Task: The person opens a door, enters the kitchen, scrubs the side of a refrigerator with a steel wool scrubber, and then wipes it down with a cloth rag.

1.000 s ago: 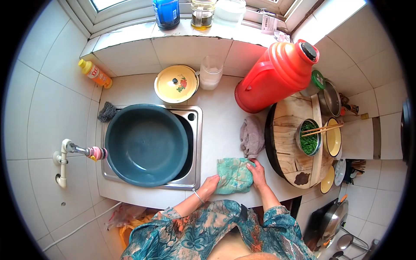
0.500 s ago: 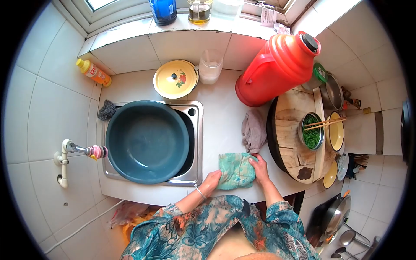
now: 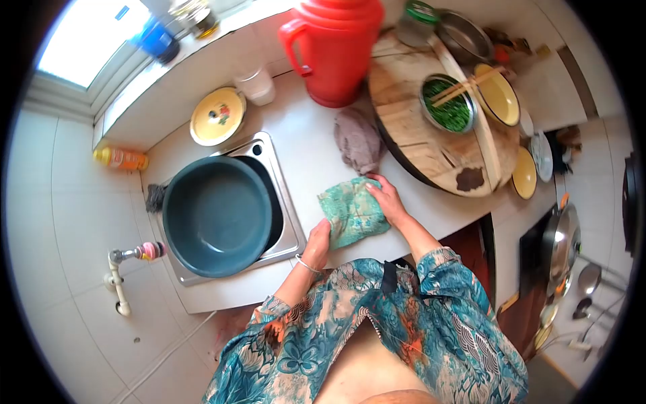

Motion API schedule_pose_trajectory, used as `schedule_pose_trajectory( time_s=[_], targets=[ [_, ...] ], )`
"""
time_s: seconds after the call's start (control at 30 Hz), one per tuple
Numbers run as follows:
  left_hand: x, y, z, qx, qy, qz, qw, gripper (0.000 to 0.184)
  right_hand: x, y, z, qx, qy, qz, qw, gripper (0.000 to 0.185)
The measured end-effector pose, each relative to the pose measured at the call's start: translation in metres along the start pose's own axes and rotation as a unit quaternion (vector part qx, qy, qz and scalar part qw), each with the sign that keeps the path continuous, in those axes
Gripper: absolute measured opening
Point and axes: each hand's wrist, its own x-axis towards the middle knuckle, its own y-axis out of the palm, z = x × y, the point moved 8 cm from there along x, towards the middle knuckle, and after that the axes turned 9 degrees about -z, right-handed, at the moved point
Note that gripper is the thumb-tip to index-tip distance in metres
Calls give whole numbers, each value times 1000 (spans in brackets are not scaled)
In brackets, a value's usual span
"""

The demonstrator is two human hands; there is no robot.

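Observation:
A folded green patterned cloth [image 3: 354,213] lies at the counter's front part, between my two hands. My left hand [image 3: 318,242], with a bracelet at the wrist, grips its lower left edge. At the upper right corner my right hand [image 3: 386,200] holds the cloth with the thumb on top. Just beyond it rests a crumpled greyish-purple cloth [image 3: 358,143]. To the left, a large dark teal basin [image 3: 219,217] sits over the steel sink [image 3: 288,225].
A red thermos [image 3: 338,54] stands at the back. On the right, a round wooden board [image 3: 420,145] carries a bowl of chopped greens [image 3: 449,108] with chopsticks. A yellow lidded dish [image 3: 217,116] and a glass [image 3: 257,86] are behind the sink; a tap [image 3: 131,254] juts from the left wall.
The view has rotated and swung to the right, so the counter looks tilted and more of the stove side shows. Both hands still hold the green cloth.

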Motion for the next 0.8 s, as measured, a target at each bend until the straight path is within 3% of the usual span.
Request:
schedule_pose_trajectory(
  time_s=[0.13, 0.27, 0.37, 0.47, 0.5, 0.63, 0.8],
  targets=[
    [-8, 11, -10, -13, 2, 29, 1000, 38, -36, 2, 17, -42, -18, 31, 998, 65],
    [-34, 32, -26, -19, -9, 56, 998, 37, -66, -1, 18, -124, -75, 68, 987, 62],
    [-45, 50, -30, -23, 22, 75, 997, 38, -69, -15, 25, -89, -90, 85, 988, 62],
    [-53, 66, -42, -41, 89, 92, 991, 38, -75, -31, 49, 23, -55, 33, 998, 58],
    [-51, 62, -37, -22, 76, 73, 994, 38, -75, -36, 49, 63, -38, 17, 997, 58],
    [-36, 42, -9, 49, -2, 11, 999, 38, -57, -65, -32, -2, -12, -64, 998, 54],
    [-39, 32, 8, 29, -7, -10, 1000, 40, -78, -61, -26, 99, 2, -42, 994, 58]
  ],
)
